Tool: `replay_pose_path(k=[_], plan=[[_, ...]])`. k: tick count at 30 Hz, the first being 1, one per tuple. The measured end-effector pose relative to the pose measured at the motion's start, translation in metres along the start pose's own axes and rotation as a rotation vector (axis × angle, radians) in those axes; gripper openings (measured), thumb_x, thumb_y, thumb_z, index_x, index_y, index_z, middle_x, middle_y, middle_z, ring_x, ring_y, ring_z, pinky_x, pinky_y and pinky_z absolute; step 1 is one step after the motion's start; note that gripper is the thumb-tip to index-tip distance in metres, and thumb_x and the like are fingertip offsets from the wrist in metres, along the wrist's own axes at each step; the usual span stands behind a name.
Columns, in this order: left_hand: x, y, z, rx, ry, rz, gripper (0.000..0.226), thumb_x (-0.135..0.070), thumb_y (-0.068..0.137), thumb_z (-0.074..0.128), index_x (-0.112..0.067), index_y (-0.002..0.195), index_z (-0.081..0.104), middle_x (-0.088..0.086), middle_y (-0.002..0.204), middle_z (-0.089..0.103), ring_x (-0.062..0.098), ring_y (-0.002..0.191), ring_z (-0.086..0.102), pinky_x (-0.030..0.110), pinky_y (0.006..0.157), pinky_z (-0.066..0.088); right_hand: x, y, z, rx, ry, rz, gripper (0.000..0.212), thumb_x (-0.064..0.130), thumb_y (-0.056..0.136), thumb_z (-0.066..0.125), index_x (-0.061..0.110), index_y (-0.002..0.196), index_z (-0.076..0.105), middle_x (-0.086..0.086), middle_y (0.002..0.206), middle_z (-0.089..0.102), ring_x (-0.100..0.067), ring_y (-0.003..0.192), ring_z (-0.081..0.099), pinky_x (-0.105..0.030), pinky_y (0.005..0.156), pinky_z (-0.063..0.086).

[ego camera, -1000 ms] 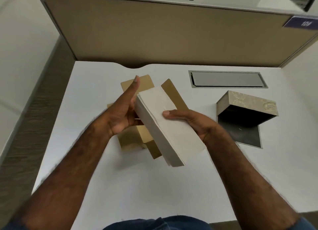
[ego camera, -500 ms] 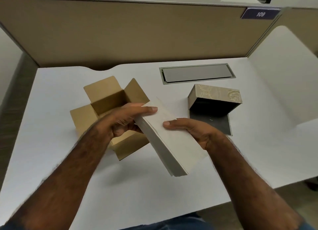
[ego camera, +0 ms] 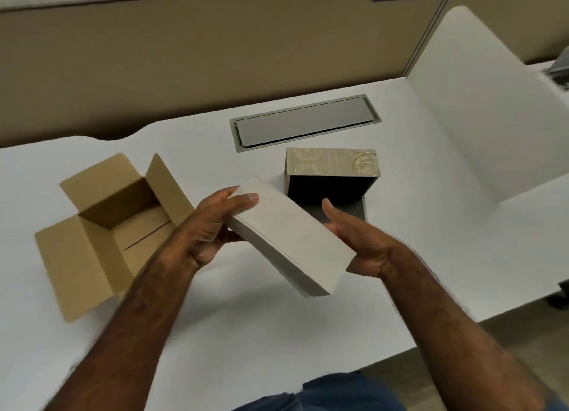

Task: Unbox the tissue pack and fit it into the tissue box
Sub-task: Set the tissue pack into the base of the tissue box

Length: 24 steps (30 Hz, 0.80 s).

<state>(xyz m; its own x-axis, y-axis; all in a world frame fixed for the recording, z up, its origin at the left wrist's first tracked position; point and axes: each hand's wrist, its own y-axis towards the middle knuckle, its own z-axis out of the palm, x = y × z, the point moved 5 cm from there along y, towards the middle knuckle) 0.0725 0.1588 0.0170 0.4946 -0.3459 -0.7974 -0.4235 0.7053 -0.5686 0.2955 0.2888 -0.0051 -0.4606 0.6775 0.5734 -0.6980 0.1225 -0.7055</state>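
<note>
A white tissue pack (ego camera: 289,238) is held tilted above the desk between both hands. My left hand (ego camera: 209,229) grips its far-left end, thumb on top. My right hand (ego camera: 360,241) supports its right side from beneath, with the thumb raised off the top. An open brown cardboard box (ego camera: 101,232) lies at the left with its flaps spread and nothing visible inside. The beige patterned tissue box (ego camera: 331,166) sits behind the pack, its dark open side facing me and its grey flap (ego camera: 357,210) flat on the desk.
The white desk (ego camera: 261,333) has a grey cable hatch (ego camera: 304,122) behind the tissue box. A tan partition (ego camera: 200,56) closes off the back and a white divider (ego camera: 480,102) stands at the right. The desk's front edge runs near my right forearm.
The pack has shifted right, away from the cardboard box and toward the tissue box. My right thumb has lifted off the pack's top. The camera view has swung left to right.
</note>
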Motion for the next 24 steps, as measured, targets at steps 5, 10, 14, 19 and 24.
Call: replay_pose_path(k=[5, 10, 14, 19, 24], plan=[[0.019, 0.028, 0.032, -0.045, -0.065, 0.006, 0.060, -0.035, 0.076, 0.082, -0.018, 0.132, 0.069, 0.005, 0.118, 0.072, 0.025, 0.108, 0.065, 0.047, 0.087, 0.062, -0.004, -0.005, -0.063, -0.068, 0.107, -0.017, 0.080, 0.079, 0.094, 0.058, 0.013, 0.134, 0.076, -0.029, 0.158, 0.053, -0.038, 0.134, 0.059, -0.057, 0.124, 0.041], [0.047, 0.054, 0.060, -0.129, -0.157, -0.006, 0.050, -0.027, 0.089, 0.078, -0.018, 0.136, 0.064, 0.005, 0.119, 0.069, 0.024, 0.110, 0.063, 0.043, 0.079, 0.062, 0.001, -0.005, -0.112, -0.108, 0.224, -0.048, 0.091, 0.075, 0.076, 0.080, 0.011, 0.141, 0.072, -0.021, 0.149, 0.066, -0.036, 0.129, 0.066, -0.059, 0.117, 0.046], [0.072, 0.074, 0.079, -0.132, -0.204, -0.035, 0.056, -0.025, 0.087, 0.080, -0.016, 0.139, 0.061, 0.010, 0.128, 0.066, 0.029, 0.116, 0.062, 0.045, 0.076, 0.063, 0.007, -0.001, -0.145, -0.189, 0.224, -0.116, 0.060, 0.052, 0.095, 0.073, 0.014, 0.140, 0.070, -0.014, 0.134, 0.077, -0.032, 0.121, 0.072, -0.056, 0.115, 0.049], [0.094, 0.101, 0.091, -0.173, -0.142, -0.073, 0.066, -0.032, 0.078, 0.085, -0.019, 0.138, 0.061, 0.011, 0.138, 0.066, 0.027, 0.122, 0.062, 0.043, 0.084, 0.062, 0.015, 0.017, -0.174, -0.259, 0.163, -0.175, 0.044, 0.026, 0.085, 0.081, 0.012, 0.126, 0.077, -0.010, 0.122, 0.078, -0.022, 0.100, 0.076, -0.044, 0.100, 0.054], [0.098, 0.124, 0.098, -0.166, -0.042, -0.090, 0.047, -0.020, 0.088, 0.079, -0.017, 0.132, 0.064, 0.006, 0.118, 0.077, 0.020, 0.103, 0.070, 0.031, 0.074, 0.055, 0.017, 0.035, -0.194, -0.363, 0.077, -0.154, 0.024, 0.013, 0.093, 0.078, 0.011, 0.117, 0.077, -0.005, 0.110, 0.081, -0.021, 0.096, 0.074, -0.033, 0.083, 0.056]])
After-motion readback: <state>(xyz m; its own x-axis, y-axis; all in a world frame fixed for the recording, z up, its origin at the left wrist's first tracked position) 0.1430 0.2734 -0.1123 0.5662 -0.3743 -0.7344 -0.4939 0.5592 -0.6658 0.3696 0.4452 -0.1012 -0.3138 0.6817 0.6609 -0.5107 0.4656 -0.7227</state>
